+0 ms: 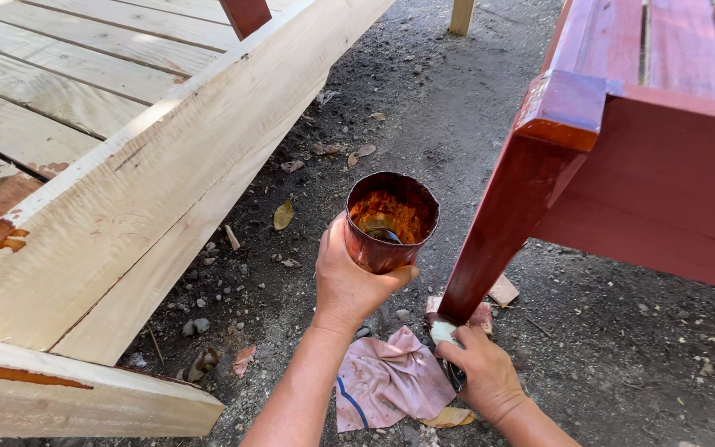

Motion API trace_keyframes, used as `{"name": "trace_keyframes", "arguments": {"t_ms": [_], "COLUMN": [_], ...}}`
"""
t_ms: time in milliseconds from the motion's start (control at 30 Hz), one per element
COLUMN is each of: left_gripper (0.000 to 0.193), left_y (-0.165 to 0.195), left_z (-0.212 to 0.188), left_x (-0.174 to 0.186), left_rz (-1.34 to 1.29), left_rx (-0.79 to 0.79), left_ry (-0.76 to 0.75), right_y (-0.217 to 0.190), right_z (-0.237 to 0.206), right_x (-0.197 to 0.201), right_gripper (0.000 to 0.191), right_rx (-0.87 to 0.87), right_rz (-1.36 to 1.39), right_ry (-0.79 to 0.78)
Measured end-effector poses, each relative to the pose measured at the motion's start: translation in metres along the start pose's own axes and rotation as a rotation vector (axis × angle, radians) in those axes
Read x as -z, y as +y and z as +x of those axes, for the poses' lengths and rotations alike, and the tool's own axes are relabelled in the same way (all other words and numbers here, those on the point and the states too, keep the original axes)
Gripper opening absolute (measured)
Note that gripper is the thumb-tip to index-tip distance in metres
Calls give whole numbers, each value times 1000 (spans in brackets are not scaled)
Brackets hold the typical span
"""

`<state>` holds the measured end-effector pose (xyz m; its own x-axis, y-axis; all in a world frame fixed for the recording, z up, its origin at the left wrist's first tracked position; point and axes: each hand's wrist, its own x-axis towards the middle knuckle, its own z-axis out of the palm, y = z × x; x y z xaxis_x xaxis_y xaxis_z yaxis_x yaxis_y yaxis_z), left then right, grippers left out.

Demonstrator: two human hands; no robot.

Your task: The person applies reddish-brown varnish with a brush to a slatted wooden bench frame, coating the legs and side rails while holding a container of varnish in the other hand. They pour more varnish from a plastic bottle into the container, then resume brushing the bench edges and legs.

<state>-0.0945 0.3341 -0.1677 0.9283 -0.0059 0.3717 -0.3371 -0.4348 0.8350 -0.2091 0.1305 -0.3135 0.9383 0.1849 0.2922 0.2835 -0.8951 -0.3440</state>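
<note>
The left hand (347, 281) holds a small cup (390, 222) stained with red-brown paint. The grip is wrapped tight around the cup's side, fingers on the right, thumb on the left. The cup is up in the air, in the middle, over the dirt ground (424, 108). A little paint sits at the bottom of it.

The right hand (483, 377) is low and near, at the foot of the red leg (506, 223) of a painted bench (672, 149). Its grip is closed on something small with a pale tip, maybe a brush (443, 333), but most of it is hidden, so I cannot tell for sure. The tip touches the bottom of the leg.

To do this well, I think the cup should stay level so nothing spills, and strokes should be slow and thin near the dirt.

A pink rag (386, 377) lies on the ground between the hands. A bare wood frame (126, 190) sits on the left.
</note>
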Motion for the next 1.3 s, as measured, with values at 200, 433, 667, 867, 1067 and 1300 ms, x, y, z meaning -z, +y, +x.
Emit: {"name": "trace_keyframes", "arguments": {"t_ms": [200, 433, 667, 867, 1067, 1300], "left_gripper": [102, 98, 85, 90, 99, 95], "left_y": [-3, 10, 28, 43, 46, 43], "left_z": [-16, -10, 3, 9, 4, -7], "left_x": [2, -6, -5, -1, 20, 52], "left_rz": [-68, 17, -88, -24, 40, 137], "left_rx": [-18, -83, -43, -128, -27, -30], "left_ry": [1, 30, 39, 143, 186, 158], "right_y": [7, -19, -69, -100, -110, -92], "right_z": [-5, 10, 39, 65, 62, 71], "right_x": [-14, 87, 221, 292, 277, 200], "right_gripper": [40, 44, 36, 30, 34, 30], "right_rx": [-4, 84, 263, 325, 367, 270], "right_rz": [-25, -22, -34, -70, -203, -191], "right_ry": [0, 244, 483, 534, 533, 378]}}
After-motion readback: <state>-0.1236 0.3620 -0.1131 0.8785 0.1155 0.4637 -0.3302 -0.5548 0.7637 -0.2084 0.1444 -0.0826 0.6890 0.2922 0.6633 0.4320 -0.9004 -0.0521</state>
